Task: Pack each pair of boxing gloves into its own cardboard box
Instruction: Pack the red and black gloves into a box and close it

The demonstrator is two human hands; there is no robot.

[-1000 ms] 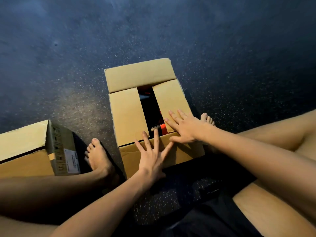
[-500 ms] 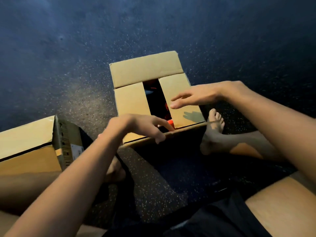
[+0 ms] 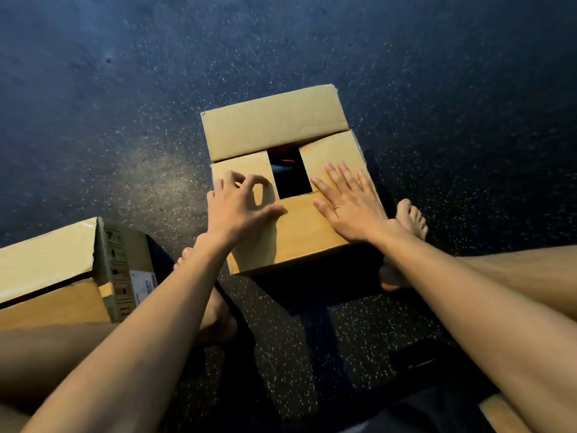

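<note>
- We see a cardboard box (image 3: 274, 126) standing on the dark speckled floor (image 3: 125, 120), between the person's bare feet and right in front of them.
- Its far flap (image 3: 271, 120) is folded down flat. The two side flaps lie beneath it, and the near flap (image 3: 299, 226) lies across their near ends.
- A rectangular gap (image 3: 292, 179) is left open in the middle of the top. Through it we make out only dark contents with a thin red streak (image 3: 287, 160), too dim for us to name.
- The left hand (image 3: 237, 207) is over the left side flap with its fingers (image 3: 234, 178) curled into an arch. The thumb tip rests on the near flap, and we see nothing grasped in it.
- The right hand (image 3: 346, 201) lies flat with its fingers (image 3: 335, 175) straight and spread. It presses on the right side flap and the near flap and grips nothing.
- The right foot (image 3: 412, 217) is just beside the box's right wall. The toes of the left foot (image 3: 184, 257) show near its near-left corner, under the left forearm.
- A second cardboard box (image 3: 46, 264) sits at the left edge beside the left leg. Its top flaps are down with a dark seam between them.
- The side of that box facing us bears printed handling symbols and a white label (image 3: 143, 284), too small for us to read.
</note>
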